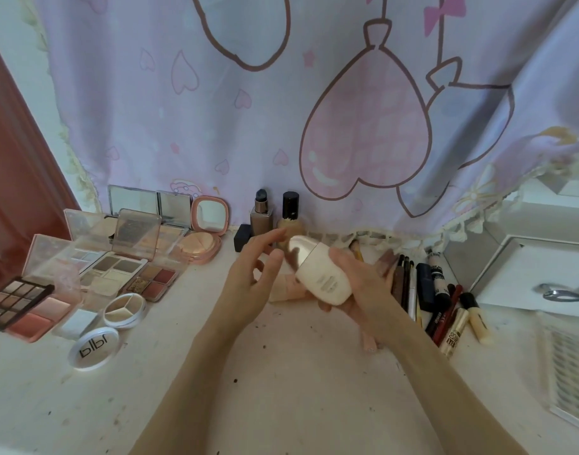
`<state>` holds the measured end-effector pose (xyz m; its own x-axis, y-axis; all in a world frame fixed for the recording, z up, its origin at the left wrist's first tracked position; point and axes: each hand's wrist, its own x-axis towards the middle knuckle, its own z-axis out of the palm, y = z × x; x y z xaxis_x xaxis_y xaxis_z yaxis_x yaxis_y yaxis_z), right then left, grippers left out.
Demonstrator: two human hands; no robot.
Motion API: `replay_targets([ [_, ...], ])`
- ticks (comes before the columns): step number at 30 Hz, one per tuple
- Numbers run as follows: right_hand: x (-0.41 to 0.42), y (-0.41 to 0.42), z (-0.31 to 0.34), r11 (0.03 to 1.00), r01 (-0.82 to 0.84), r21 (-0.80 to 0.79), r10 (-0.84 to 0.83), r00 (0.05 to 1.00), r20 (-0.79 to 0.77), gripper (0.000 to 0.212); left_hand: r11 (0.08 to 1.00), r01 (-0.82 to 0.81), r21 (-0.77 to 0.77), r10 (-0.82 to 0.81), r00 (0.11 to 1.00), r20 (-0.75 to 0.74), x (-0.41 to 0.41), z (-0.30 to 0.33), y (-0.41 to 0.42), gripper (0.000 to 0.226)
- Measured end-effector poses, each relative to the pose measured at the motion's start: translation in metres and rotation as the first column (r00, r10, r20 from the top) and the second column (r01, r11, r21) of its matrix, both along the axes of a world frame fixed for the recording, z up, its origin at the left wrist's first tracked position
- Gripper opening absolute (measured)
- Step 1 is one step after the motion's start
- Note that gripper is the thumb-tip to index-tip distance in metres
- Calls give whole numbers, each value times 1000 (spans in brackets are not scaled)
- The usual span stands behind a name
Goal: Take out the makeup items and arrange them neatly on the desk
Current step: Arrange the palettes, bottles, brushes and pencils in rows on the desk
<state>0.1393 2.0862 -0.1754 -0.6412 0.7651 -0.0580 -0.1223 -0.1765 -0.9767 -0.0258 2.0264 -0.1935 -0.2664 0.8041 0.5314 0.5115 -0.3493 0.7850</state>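
Note:
My right hand (363, 280) grips a cream-coloured bottle with a shiny gold cap (324, 277), tilted above the middle of the desk. My left hand (252, 274) hovers just left of the cap with fingers spread and holds nothing. Several open eyeshadow palettes (124, 267) lie at the left, beside a round white compact (93, 348) and a round three-part pot (124, 310). Two foundation bottles (275, 215) stand at the back. Pencils, brushes and tubes (426, 290) lie in a row at the right. Something pink lies under my hands, mostly hidden.
A pink round mirror compact (209, 215) stands open at the back left. A lilac curtain with heart prints (314, 110) hangs behind the desk. A white box with a metal curler (563, 293) sits at the right. The pale desk surface (281, 372) is speckled with dark spots.

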Motion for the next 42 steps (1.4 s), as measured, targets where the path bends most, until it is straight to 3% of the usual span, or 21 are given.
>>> replay_targets([
  [3,-2,-10,1,980,-124,-158,123,992,-17,49,995,56,78,-57,998,14,7,3,-3,29],
  [8,3,-9,5,826,-212,-522,182,977,-110,46,982,1,190,30,987,-159,17,5,-7,36],
  [11,0,-13,1,809,-269,-522,217,963,-160,44,981,-54,184,91,976,-199,18,3,-9,39],
  [14,-5,-19,-1,879,-238,-414,211,971,-111,43,976,-147,161,165,980,-108,17,2,-10,38],
  [16,-8,-22,0,966,-155,-208,162,987,13,37,971,-197,137,216,967,-136,16,2,-8,36],
  [18,-10,-25,-2,993,-24,119,-1,978,208,30,947,-314,-60,307,945,-110,17,1,-4,48],
  [20,-11,-26,-7,895,32,445,-192,928,319,30,859,-360,-364,382,924,-12,16,-1,1,66],
  [21,-11,-26,-9,868,40,494,-228,918,326,29,832,-366,-417,401,916,-5,15,-1,2,71],
  [23,-10,-26,-9,922,107,371,-220,936,276,27,886,-318,-338,350,936,37,12,2,0,70],
  [25,-6,-19,-7,986,164,41,-169,968,186,32,988,-108,-114,126,978,166,11,9,-4,36],
  [26,-2,-16,-6,974,149,-169,-130,984,118,34,998,48,-27,-42,979,199,9,12,-6,21],
  [27,1,-14,-5,928,96,-361,-92,995,27,35,981,189,35,-192,958,213,7,12,-8,20],
  [29,6,-9,-5,840,-24,-541,-47,992,-117,39,927,372,43,-372,903,213,6,13,-9,21],
  [31,9,-6,-8,868,-49,-495,-3,995,-103,42,937,347,-44,-334,925,183,9,15,-10,16],
  [33,6,-7,-12,929,-14,-370,16,1000,2,47,972,211,-101,-194,969,156,11,16,-9,16],
  [36,-1,-10,-16,967,12,-253,10,996,86,51,989,103,-104,-93,991,101,10,18,-8,18],
  [39,1,-8,-15,965,10,-262,10,997,76,49,962,256,-100,-235,955,180,7,20,-11,27],
  [42,8,-4,-12,921,-12,-388,2,1000,-26,43,901,416,-127,-387,900,202,6,20,-14,34],
])
